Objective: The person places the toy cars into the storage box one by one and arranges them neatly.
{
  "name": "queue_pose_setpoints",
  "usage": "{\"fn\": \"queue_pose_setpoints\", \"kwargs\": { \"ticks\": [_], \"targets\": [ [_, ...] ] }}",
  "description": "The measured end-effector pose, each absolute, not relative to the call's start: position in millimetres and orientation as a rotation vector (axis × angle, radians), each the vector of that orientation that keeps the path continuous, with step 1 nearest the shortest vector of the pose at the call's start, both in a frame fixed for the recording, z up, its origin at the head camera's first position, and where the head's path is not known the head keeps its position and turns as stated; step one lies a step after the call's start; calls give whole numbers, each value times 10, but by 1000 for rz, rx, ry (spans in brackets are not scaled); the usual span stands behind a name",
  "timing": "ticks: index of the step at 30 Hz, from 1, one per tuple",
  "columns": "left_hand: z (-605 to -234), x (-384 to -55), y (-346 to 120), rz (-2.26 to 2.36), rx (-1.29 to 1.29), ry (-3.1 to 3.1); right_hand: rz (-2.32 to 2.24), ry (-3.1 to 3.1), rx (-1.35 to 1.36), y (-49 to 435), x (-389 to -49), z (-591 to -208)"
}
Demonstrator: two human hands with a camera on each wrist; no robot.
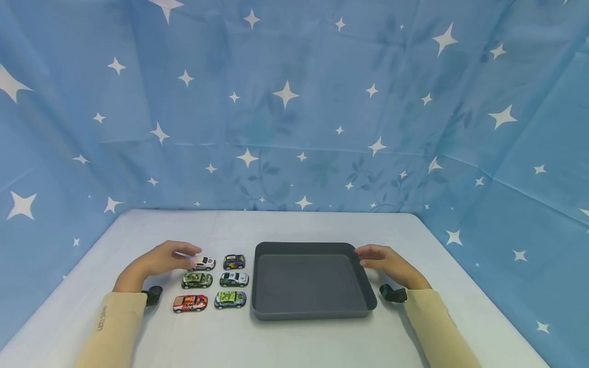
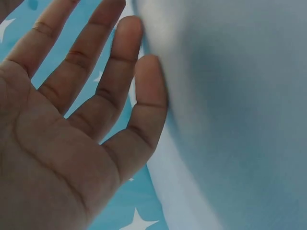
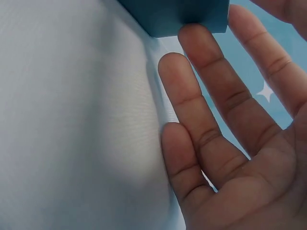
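My left hand point(image 1: 160, 259) hovers at the back left, its fingers reaching over the left end of a white toy car point(image 1: 205, 262). In the left wrist view that hand's palm and relaxed fingers point(image 2: 120, 72) show, with nothing held. On the right, my other hand point(image 1: 391, 263) is at the far right corner of a dark grey rectangular tray point(image 1: 313, 286). The right wrist view has its fingers point(image 3: 211, 76) gently bent, one fingertip overlapping the tray's outer wall point(image 3: 187, 17). No cars lie in the tray.
Left of the tray stand a dark blue car point(image 1: 234, 262), a green camouflage car point(image 1: 197, 280), a white and green car point(image 1: 234, 279), a red car point(image 1: 190, 303) and a lime and blue car point(image 1: 230, 299). A white cloth covers the table point(image 1: 193, 342); a blue starred curtain point(image 1: 285, 128) hangs behind.
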State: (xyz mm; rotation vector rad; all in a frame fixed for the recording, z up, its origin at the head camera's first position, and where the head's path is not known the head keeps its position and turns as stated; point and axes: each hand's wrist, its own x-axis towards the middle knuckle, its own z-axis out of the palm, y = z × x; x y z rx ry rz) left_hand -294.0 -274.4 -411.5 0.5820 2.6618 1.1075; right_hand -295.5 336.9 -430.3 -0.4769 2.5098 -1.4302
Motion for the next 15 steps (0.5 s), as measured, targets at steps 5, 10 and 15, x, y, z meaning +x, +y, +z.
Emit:
{"fn": "queue_pose_setpoints", "kwargs": {
  "ticks": [5,10,15],
  "targets": [
    [-4127,-2978,-2718,1101,581,2658,-1464,2499,-464,3348,-2970,-4315],
    [-4133,-2988,-2661,1088,556,2660,-1483,2476,-460,3359,-2948,-4343],
    [-4145,-2980,-2601,1057,481,2697,-1499,2468,-457,3361,-2950,-4387]
  ]
}}
